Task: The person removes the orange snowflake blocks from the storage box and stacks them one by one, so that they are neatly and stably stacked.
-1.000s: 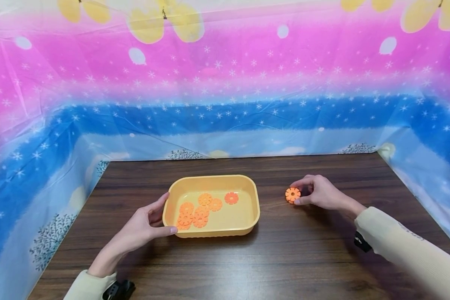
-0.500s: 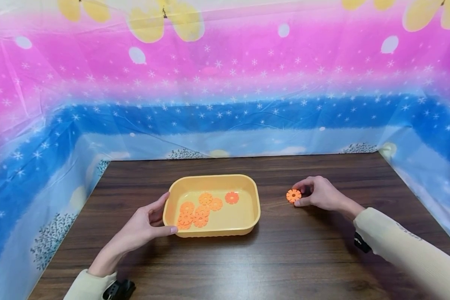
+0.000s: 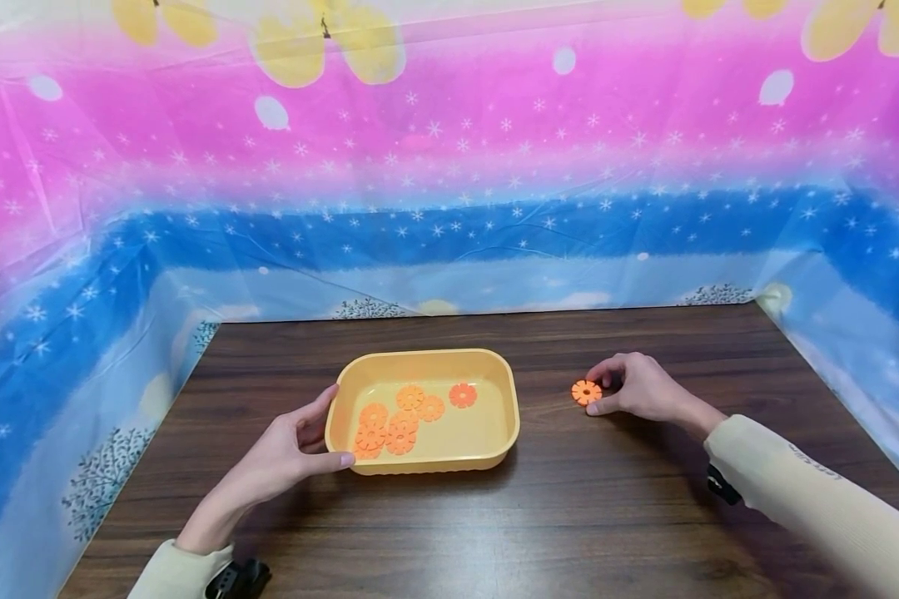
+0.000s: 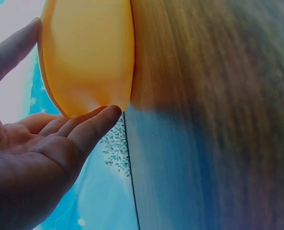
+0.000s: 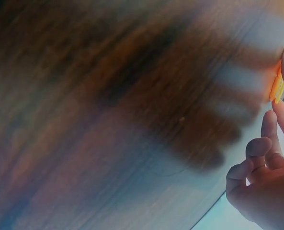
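Note:
My left hand (image 3: 277,449) grips the left end of a shallow yellow plastic tray (image 3: 449,464). Its thumb lies at the near left corner; the left wrist view has the fingers (image 4: 91,127) against the tray's end wall (image 4: 89,57). Several flat orange notched discs, like flower-shaped building pieces, lie in the tray, most overlapping at the left and one redder disc (image 3: 462,395) apart at the right. Right of the tray, my right hand (image 3: 648,388) pinches another orange notched disc (image 3: 587,393) between thumb and fingers, its face towards the head camera. The right wrist view shows that disc (image 5: 277,84) edge-on.
A dark wood-grain table (image 3: 524,532) bears the tray. Behind it and along both sides hangs a pink and blue patterned cloth (image 3: 449,200). Dark wrist straps show at both sleeves.
The right hand and its disc have shifted very slightly to the right and nearer the front. The left hand and the tray stay where they were.

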